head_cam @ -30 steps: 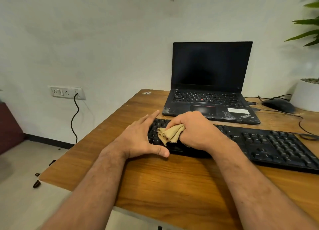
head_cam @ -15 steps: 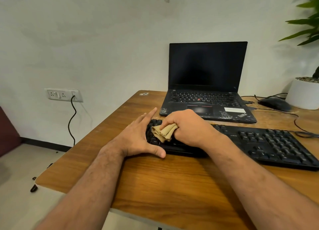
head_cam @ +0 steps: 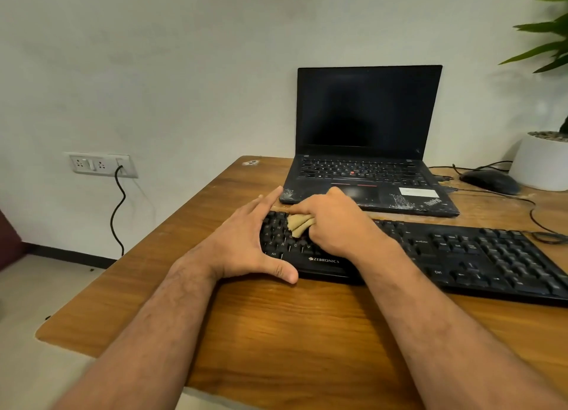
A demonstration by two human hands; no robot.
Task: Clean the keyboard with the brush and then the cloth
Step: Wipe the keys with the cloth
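Right hand [head_cam: 333,222] presses bunched cloth [head_cam: 298,224] onto keyboard [head_cam: 461,256] left end; left hand [head_cam: 246,240] braces keyboard's left edge.

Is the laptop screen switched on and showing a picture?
No, the laptop behind the keyboard has a fully dark screen with no picture on it.

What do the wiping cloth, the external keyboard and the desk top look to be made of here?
Cloth: soft tan woven fabric, bunched in folds in the right hand. Keyboard: black matte plastic, moulded keys with printed legends. Table: brown wood-grain surface with slight sheen, probably laminate or veneer; solid wood cannot be ruled out.
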